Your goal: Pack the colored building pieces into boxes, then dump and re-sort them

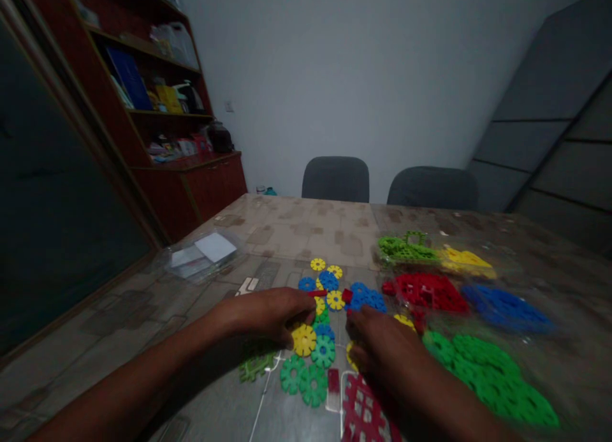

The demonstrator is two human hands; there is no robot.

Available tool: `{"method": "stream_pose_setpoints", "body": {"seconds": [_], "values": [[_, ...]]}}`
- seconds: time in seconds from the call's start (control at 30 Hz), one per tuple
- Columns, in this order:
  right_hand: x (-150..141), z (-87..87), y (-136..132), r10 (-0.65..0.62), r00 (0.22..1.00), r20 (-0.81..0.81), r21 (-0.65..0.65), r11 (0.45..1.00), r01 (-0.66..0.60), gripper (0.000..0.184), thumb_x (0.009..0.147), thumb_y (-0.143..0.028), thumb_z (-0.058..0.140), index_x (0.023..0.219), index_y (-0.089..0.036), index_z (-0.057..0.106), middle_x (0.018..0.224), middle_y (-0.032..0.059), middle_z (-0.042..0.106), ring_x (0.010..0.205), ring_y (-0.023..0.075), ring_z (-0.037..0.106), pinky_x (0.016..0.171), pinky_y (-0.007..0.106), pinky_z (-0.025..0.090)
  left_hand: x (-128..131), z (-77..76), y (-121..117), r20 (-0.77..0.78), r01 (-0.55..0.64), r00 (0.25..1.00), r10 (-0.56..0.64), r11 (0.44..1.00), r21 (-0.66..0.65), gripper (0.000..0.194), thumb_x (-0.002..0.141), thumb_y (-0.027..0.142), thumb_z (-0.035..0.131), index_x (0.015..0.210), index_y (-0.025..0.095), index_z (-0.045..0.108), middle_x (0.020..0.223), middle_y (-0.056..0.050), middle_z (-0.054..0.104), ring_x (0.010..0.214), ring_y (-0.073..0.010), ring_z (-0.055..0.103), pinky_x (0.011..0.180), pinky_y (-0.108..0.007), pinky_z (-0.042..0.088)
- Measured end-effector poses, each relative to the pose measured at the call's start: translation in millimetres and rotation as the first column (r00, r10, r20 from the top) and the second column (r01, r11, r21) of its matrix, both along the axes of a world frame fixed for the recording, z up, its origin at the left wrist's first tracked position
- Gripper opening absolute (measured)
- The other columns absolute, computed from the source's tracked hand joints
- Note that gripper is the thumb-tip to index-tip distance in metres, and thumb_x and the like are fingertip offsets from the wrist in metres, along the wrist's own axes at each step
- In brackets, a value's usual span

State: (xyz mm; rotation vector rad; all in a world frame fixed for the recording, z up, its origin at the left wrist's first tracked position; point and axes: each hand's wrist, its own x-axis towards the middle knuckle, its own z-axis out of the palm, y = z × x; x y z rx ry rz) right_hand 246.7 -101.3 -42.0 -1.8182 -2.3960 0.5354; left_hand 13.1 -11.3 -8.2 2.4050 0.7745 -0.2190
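My left hand (270, 314) rests on the table with fingers curled, its tips touching a yellow gear disc (304, 340) and close to a red rod (316, 293). My right hand (380, 343) lies knuckles up beside it, fingers bent down onto the table near blue discs (366, 296); what is under it is hidden. Between and below the hands lie joined gear discs: blue (325, 331), green (324, 351) and more green ones (303, 378). A red grid piece (363, 410) lies under my right wrist.
Piles of plastic pieces lie to the right: light green (406, 249), yellow (466, 260), red (430, 292), blue (507, 308), green discs (492, 375). A clear bag with papers (203, 256) sits at left. Two grey chairs (335, 179) stand at the far edge; a shelf cabinet (157, 110) stands left.
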Motion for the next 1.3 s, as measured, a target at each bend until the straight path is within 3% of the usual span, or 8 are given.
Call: {"method": "stream_pose_setpoints", "body": {"seconds": [0.13,0.27,0.37,0.5,0.7,1.0,1.17,1.3], "values": [[4.2,-0.7,2.5,0.024,1.0,0.011,-0.065,0.998,-0.023,0.04,0.075,-0.018,0.064,0.116,-0.018,0.063,0.116,0.0123,0.063,0.102,0.0265,0.06,0.082,0.032,0.041,-1.5,-2.3,1.2,0.014,0.01,1.0,-0.009,1.0,-0.03,0.024,0.077,0.013,0.072,0.094,0.02,0.056,0.086,0.001,0.058,0.072,-0.0152,0.053,0.059,-0.024,0.037],[3.3,1.8,5.7,-0.034,0.999,-0.022,-0.099,0.995,0.032,0.033,0.07,-0.017,0.068,0.103,-0.019,0.065,0.101,0.0085,0.066,0.092,0.0234,0.06,0.077,0.029,0.04,-9.4,-3.1,7.0,0.031,-0.03,0.999,0.032,0.998,-0.059,0.041,0.07,0.007,0.077,0.105,0.02,0.059,0.098,0.0,0.062,0.079,-0.0158,0.057,0.064,-0.024,0.041],[3.4,2.7,7.7,-0.054,0.996,-0.068,-0.129,0.991,0.044,0.029,0.066,-0.013,0.065,0.094,-0.021,0.063,0.089,0.0029,0.065,0.08,0.0186,0.058,0.069,0.026,0.037,-12.1,-2.3,9.5,-0.031,-0.039,0.999,0.04,0.999,0.023,0.048,0.065,0.008,0.083,0.106,0.021,0.061,0.101,0.0,0.062,0.082,-0.0161,0.058,0.067,-0.024,0.042],[5.9,-3.0,9.9,-0.063,0.975,-0.214,-0.19,0.982,0.022,0.031,0.068,-0.01,0.06,0.096,-0.022,0.063,0.089,-0.0002,0.064,0.077,0.0156,0.054,0.064,0.023,0.032,-5.8,-0.1,5.6,-0.084,0.0,0.996,0.009,0.995,0.097,0.034,0.071,0.015,0.081,0.097,0.019,0.06,0.097,-0.001,0.06,0.08,-0.016,0.056,0.063,-0.023,0.039],[-7.6,-4.8,6.9,-0.02,0.896,-0.443,-0.084,0.996,-0.019,0.036,0.072,-0.009,0.059,0.105,-0.024,0.064,0.077,-0.0046,0.056,0.07,0.014,0.048,0.061,0.024,0.028,0.6,-3.9,2.5,-0.054,0.009,0.999,-0.003,0.995,0.098,0.023,0.074,0.01,0.077,0.085,0.017,0.058,0.088,0.001,0.059,0.077,-0.0159,0.055,0.062,-0.022,0.037],[-37.6,3.0,0.5,-0.147,0.817,-0.557,-0.16,0.985,0.069,0.035,0.064,0.004,0.061,0.089,-0.02,0.06,0.065,-0.0089,0.046,0.061,0.0107,0.043,0.056,0.023,0.026,-1.2,-4.0,3.7,0.082,-0.057,0.994,0.072,0.984,-0.17,0.028,0.07,-0.003,0.07,0.085,0.018,0.061,0.072,0.006,0.054,0.067,-0.0118,0.052,0.058,-0.02,0.036],[-37.1,-3.5,0.0,-0.149,0.844,-0.515,-0.132,0.987,0.093,0.035,0.066,0.003,0.062,0.093,-0.019,0.061,0.069,-0.007,0.053,0.063,0.0116,0.045,0.057,0.024,0.027,5.7,4.0,-6.4,0.173,-0.059,0.98,0.1,0.971,-0.232,0.029,0.07,-0.001,0.071,0.084,0.019,0.054,0.074,0.007,0.055,0.066,-0.0107,0.052,0.057,-0.021,0.036],[-35.5,-12.1,-0.7,-0.048,0.849,-0.525,-0.086,0.996,0.003,0.016,0.076,-0.007,0.062,0.086,-0.019,0.066,0.075,-0.0028,0.063,0.069,0.0132,0.053,0.061,0.025,0.03,7.8,2.9,-10.8,0.239,-0.074,0.963,0.129,0.971,-0.228,0.03,0.07,0.004,0.075,0.081,0.019,0.051,0.072,0.008,0.055,0.065,-0.0104,0.051,0.055,-0.02,0.033]]}}
